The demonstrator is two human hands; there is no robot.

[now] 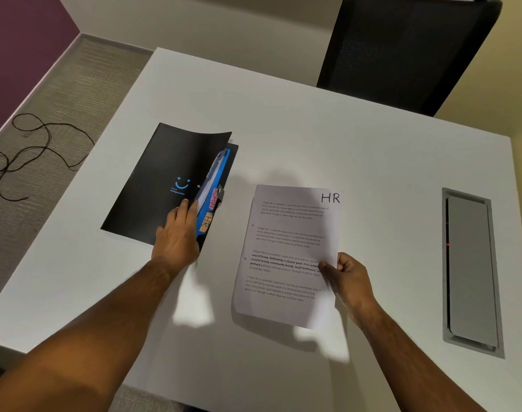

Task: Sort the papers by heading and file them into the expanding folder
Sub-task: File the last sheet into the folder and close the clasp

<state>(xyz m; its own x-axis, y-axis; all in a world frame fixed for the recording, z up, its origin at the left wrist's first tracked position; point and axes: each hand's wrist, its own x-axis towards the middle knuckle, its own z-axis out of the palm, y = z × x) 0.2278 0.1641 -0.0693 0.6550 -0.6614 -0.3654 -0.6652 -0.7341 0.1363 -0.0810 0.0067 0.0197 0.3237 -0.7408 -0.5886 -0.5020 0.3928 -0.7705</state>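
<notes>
A black expanding folder [152,185] with a blue smiley print lies left of centre on the white table [313,120]. Its cover is lifted along the right edge, showing blue dividers with an orange tab marked HR [206,223] and a pink tab marked ADMIN [213,199]. My left hand [178,233] grips the raised cover near its lower right corner, fingers tucked under the edge. My right hand [344,276] pinches the right edge of a white printed sheet headed HR [286,257], held just above the table to the right of the folder.
A grey cable hatch [471,272] is set into the table at the right. A black mesh chair [402,52] stands behind the far edge. A loose black cord [31,150] lies on the carpet to the left.
</notes>
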